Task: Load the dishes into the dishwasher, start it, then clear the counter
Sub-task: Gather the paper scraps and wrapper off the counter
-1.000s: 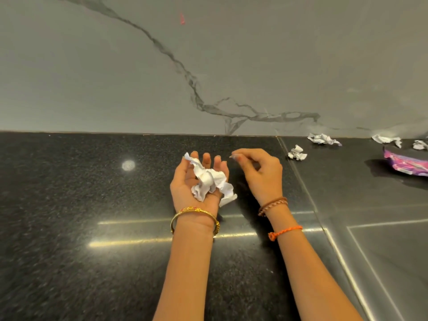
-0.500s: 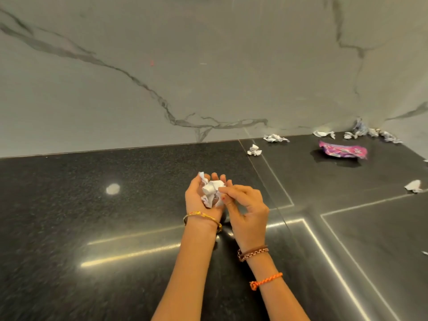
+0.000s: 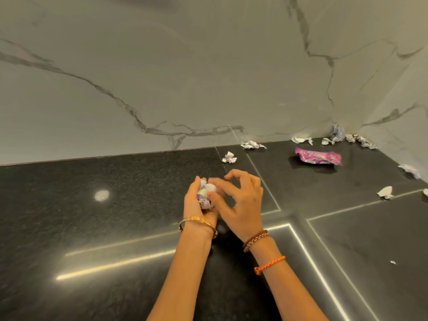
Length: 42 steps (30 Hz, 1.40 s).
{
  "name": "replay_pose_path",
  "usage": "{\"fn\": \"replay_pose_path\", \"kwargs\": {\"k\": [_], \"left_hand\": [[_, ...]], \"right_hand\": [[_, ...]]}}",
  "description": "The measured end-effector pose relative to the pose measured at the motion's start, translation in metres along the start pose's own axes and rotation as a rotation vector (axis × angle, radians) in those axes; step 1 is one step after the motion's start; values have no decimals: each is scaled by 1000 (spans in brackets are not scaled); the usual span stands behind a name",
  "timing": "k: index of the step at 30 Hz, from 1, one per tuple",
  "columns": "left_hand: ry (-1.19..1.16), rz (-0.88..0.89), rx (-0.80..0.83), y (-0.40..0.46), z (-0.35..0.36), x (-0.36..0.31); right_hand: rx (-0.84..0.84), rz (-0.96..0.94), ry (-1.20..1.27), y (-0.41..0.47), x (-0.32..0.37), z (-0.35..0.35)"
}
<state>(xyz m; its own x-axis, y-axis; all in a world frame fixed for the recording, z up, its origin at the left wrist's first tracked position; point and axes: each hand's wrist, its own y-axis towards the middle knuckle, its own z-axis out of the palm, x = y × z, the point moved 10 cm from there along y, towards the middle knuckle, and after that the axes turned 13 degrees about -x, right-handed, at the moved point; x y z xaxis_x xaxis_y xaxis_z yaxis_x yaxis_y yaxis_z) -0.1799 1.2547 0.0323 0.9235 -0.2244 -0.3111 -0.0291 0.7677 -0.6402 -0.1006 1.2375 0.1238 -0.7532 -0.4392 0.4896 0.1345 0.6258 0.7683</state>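
Left hand (image 3: 199,200) cups a crumpled paper wad (image 3: 205,193), fingers curled around it, just above the black counter (image 3: 115,205). Right hand (image 3: 240,202) presses its thumb and forefinger on the wad, other fingers loosely spread. A pink wrapper (image 3: 318,156) lies near the corner, its print too blurred to read. More paper scraps (image 3: 252,144) dot the back edge.
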Motion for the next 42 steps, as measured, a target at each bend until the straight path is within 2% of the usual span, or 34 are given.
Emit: {"fn": "replay_pose_path", "kwargs": {"k": [3,5,7,12,16,18,20,23,24,26,27,31,33,36,38,42], "left_hand": [[-73,13,15,12,16,-1],[-113,22,18,24,26,-4],[-131,51,14,37,34,-10],[-114,110,23,59,41,-18],[-108,112,46,63,39,-21],[-116,115,50,64,38,-23],[-116,130,48,64,36,-25],[-67,141,45,63,37,-23],[-45,141,44,62,37,-23],[-11,135,72,60,39,-21],[13,136,91,57,40,-19],[32,120,131,49,39,-6],[-19,85,151,44,43,-2],[-141,41,117,44,50,4],[-205,18,80,49,58,12],[-300,-83,82,61,87,36]], "right_hand": [[-18,211,198,10,-39,0],[-23,306,190,17,-70,3],[54,332,151,28,-94,14],[425,157,14,45,-111,72],[614,29,-140,53,-120,119],[598,-47,-223,58,-118,128],[444,-114,-179,64,-107,121],[105,-36,179,77,-92,80],[58,15,283,79,-87,70],[76,34,433,76,-69,58],[118,-20,455,71,-57,56],[302,-323,310,44,-30,68],[290,-252,352,50,-37,63],[154,11,429,76,-74,45],[143,67,265,91,-108,48],[394,74,-178,98,-172,86]]}}
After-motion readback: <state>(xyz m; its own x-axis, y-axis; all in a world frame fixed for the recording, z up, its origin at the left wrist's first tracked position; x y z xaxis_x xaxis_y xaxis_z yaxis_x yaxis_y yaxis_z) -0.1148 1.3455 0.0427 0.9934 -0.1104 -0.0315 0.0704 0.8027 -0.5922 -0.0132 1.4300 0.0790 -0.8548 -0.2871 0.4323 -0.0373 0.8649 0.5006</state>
